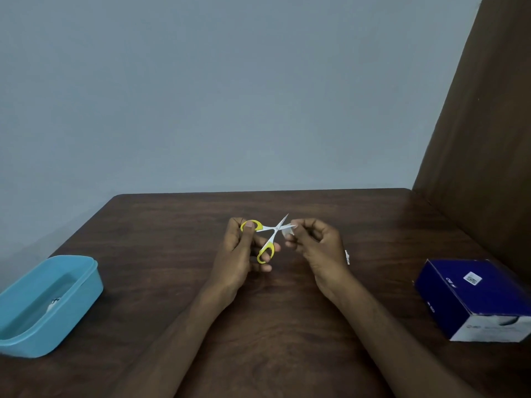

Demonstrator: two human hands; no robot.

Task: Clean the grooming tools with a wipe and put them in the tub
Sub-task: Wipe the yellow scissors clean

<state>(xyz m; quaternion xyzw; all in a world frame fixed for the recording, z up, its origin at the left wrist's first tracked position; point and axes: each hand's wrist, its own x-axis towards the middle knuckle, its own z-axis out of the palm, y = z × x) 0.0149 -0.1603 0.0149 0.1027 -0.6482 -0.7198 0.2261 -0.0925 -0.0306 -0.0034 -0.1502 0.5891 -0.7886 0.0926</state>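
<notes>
A: At nine o'clock?
B: Blue tub on the table. Centre: left hand grips the yellow scissors, blades spread; right hand pinches a wipe on one blade.
A: Three o'clock?
B: Navy box, lettering unreadable.

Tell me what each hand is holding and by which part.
Left hand holds the open scissors by the yellow handle loops. Right hand pinches a small wipe against one blade tip.
</notes>
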